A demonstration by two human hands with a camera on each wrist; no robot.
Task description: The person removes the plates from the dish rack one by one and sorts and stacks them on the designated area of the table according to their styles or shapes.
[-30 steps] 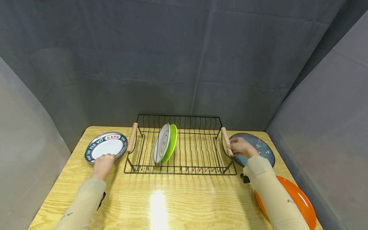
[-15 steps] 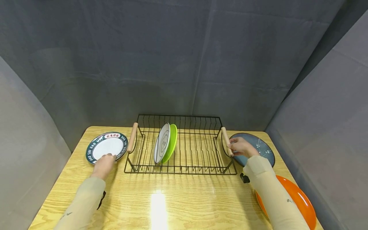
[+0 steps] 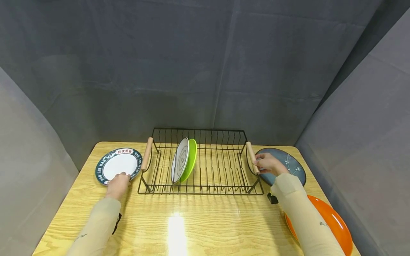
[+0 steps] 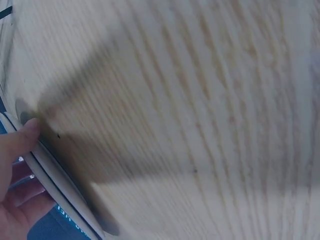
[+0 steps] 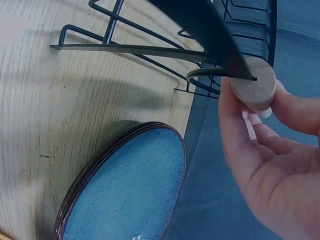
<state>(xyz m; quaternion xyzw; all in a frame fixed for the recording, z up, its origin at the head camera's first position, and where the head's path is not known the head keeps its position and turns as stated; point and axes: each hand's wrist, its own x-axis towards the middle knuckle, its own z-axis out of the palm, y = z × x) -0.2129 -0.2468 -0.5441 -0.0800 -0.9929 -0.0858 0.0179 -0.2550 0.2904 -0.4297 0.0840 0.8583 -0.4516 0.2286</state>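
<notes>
My left hand (image 3: pixel 117 184) pinches the near rim of a white plate (image 3: pixel 120 167) with a dark green lettered border at the table's left. In the left wrist view, the thumb lies on one side of the plate's rim (image 4: pixel 62 192) and the fingers on the other. My right hand (image 3: pixel 270 164) grips the right wooden handle (image 5: pixel 254 85) of a black wire dish rack (image 3: pixel 221 193), thumb and fingers around its end. Standing on edge in the rack's left half are a white patterned plate (image 3: pixel 180 160) and a lime green plate (image 3: pixel 193 156).
A blue-grey plate (image 3: pixel 293 165) lies right of the rack, partly under my right hand in the head view. Nearer, an orange plate (image 3: pixel 333 224) is partly covered by my right sleeve. Grey curtains (image 3: pixel 198 71) enclose the wooden table (image 3: pixel 217 224) at the back and sides.
The lettered plate has turned and settled slightly, its border lettering shifting. My left hand and forearm have moved a little to the right. The right hand keeps its grip on the rack handle.
</notes>
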